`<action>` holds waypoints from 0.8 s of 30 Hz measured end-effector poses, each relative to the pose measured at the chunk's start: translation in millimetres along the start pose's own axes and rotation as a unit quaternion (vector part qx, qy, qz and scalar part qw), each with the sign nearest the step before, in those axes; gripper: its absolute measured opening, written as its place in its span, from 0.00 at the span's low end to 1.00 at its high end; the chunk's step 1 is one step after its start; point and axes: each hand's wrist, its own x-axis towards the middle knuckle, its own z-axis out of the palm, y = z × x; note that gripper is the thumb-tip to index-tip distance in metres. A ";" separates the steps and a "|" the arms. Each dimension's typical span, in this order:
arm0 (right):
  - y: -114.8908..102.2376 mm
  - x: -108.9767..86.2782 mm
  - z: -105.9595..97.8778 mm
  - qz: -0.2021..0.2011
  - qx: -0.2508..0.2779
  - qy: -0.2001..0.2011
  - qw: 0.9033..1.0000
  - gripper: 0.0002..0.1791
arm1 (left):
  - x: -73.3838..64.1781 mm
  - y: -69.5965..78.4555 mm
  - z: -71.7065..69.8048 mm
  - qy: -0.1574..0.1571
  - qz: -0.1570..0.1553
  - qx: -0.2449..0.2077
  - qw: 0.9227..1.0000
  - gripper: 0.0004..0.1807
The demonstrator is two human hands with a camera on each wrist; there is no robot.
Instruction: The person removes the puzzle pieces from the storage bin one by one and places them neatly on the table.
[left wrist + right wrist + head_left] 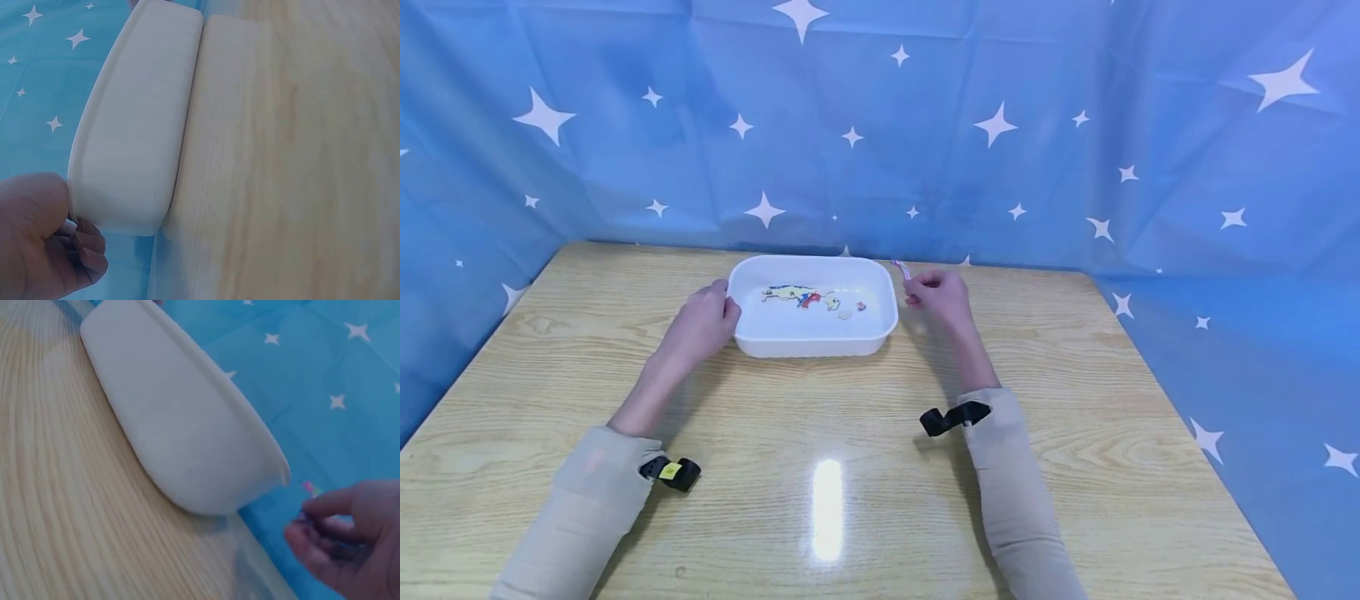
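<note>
A white plastic basin (812, 347) stands on the table near its far edge. My left hand (700, 321) grips the basin's left rim, thumb over the wall and fingers curled under the lip in the left wrist view. Just beyond the basin's right end, my right hand (942, 293) pinches a small, thin, colourful piece (903, 269) between thumb and fingertips; its exact kind is too small to tell. Inside the basin lie several flat printed cutouts, among them a long pale yellow one (788, 292), a red and blue one (808, 299) and a tiny reddish one (861, 307).
The wooden table (760, 467) extends in front of the basin and to both sides. A blue curtain (880, 167) with white stars hangs right behind the table's far edge. Black wrist cameras (681, 474) are strapped over both sleeves.
</note>
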 end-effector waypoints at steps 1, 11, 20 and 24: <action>2.0 0.2 -2.5 0.011 -0.024 -0.003 1.000 0.13 | 0.2 0.0 -0.1 0.000 0.000 0.000 1.000 0.13; 24.2 1.1 -20.7 0.093 -0.118 -0.038 0.988 0.12 | 0.3 -0.6 0.5 0.000 0.001 0.001 1.000 0.11; 32.7 2.5 -25.6 0.080 -0.120 -0.025 0.989 0.11 | -0.4 -0.5 0.2 -0.002 0.002 -0.001 1.000 0.12; 33.4 1.9 -26.4 0.082 -0.117 -0.021 0.990 0.12 | -0.4 0.4 -0.2 -0.003 0.002 -0.003 1.000 0.12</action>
